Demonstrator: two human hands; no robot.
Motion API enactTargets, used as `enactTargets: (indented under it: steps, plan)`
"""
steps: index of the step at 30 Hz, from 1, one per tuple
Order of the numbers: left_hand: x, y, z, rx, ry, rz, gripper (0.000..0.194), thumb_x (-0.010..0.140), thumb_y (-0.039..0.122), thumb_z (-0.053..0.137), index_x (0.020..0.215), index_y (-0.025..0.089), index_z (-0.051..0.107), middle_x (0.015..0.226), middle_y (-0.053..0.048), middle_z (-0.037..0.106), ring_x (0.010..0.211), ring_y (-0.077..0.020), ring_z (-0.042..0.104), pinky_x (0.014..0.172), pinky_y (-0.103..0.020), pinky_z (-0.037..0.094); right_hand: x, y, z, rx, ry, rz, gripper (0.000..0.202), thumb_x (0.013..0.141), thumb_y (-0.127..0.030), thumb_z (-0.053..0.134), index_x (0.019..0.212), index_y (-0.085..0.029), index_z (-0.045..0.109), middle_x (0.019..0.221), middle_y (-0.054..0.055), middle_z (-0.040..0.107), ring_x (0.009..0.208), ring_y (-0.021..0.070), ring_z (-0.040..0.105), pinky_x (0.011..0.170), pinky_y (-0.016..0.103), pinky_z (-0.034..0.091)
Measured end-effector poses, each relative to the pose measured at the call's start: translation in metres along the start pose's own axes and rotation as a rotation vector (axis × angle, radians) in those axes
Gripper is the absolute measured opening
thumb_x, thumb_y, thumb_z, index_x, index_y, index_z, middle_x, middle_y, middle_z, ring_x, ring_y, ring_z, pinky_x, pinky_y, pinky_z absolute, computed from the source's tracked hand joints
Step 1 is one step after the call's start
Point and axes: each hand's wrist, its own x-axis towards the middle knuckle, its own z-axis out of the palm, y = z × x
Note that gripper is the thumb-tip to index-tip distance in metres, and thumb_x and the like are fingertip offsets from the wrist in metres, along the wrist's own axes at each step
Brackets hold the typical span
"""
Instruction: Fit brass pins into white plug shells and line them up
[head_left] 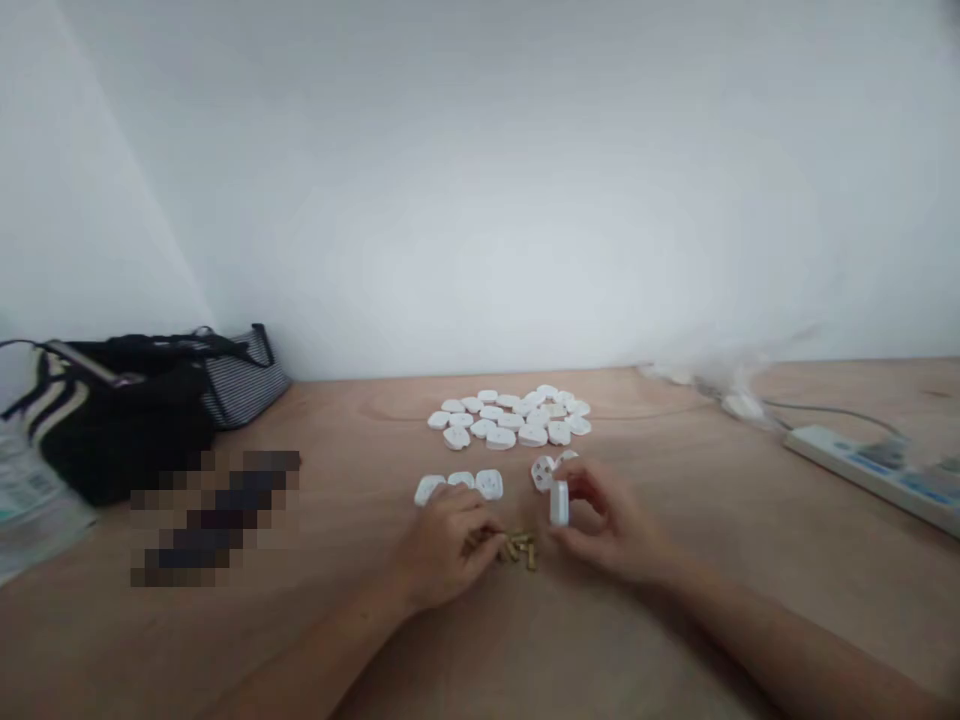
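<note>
My right hand (611, 525) holds a small white plug shell (559, 503) on edge between thumb and fingers, just above the wooden table. To its left, my left hand (454, 545) is low over a little pile of brass pins (521, 547). Its thumb and fingers are closed together, with brass showing between them; how many pins they grip is hidden. Behind the left hand, a row of white plug shells (489, 485) lies partly covered by the knuckles. Other white pieces with holes (543, 473) sit just behind the right hand.
Several white plug parts (501, 437) are spread farther back on the table (360, 620). A power strip (877, 475) with a cable lies at right, near clear plastic wrapping (739, 385). A black bag (127, 420), a plastic bag (34, 500) and a blurred-out dark object (225, 515) are at left.
</note>
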Motion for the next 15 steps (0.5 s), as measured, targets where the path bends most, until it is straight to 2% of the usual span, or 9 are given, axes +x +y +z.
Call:
enactTargets:
  steps: [4,7,11,15]
  plan:
    - [-0.005,-0.021,-0.022,0.055,-0.106,-0.041,0.014,0.082,0.022,0.054,0.074,0.018,0.065,0.075,-0.002,0.063,0.076,-0.0182,0.056,0.072,-0.029,0.037,0.010,0.006,-0.007,-0.188,0.024,0.012,0.035,0.069,-0.020,0.062,0.101,-0.021,0.048,0.099,0.006,0.058,0.094,0.0212,0.055,0.083,0.036,0.043]
    - [-0.010,-0.035,-0.033,0.018,-0.223,-0.080,0.014,0.081,0.021,0.055,0.072,0.018,0.065,0.072,-0.001,0.061,0.070,-0.0160,0.056,0.065,-0.025,0.038,0.024,0.005,-0.008,-0.430,-0.042,-0.001,0.034,0.068,-0.029,0.065,0.098,-0.021,0.052,0.097,0.006,0.061,0.097,0.0244,0.053,0.093,0.047,0.031]
    - [-0.015,-0.045,-0.036,-0.063,-0.317,-0.081,0.013,0.079,0.023,0.057,0.073,0.018,0.067,0.071,0.000,0.061,0.065,-0.0139,0.055,0.060,-0.022,0.038,0.044,0.006,0.000,-0.598,-0.159,-0.018,0.031,0.071,-0.037,0.063,0.097,-0.023,0.054,0.099,0.005,0.063,0.105,0.0259,0.051,0.100,0.056,0.006]
    - [-0.015,-0.046,-0.032,-0.113,-0.332,-0.072,0.013,0.079,0.028,0.060,0.075,0.018,0.068,0.075,-0.001,0.063,0.069,-0.0142,0.056,0.063,-0.022,0.040,0.053,0.014,0.011,-0.654,-0.238,0.015,0.035,0.074,-0.044,0.059,0.101,-0.023,0.053,0.098,0.006,0.065,0.103,0.0260,0.054,0.099,0.059,-0.001]
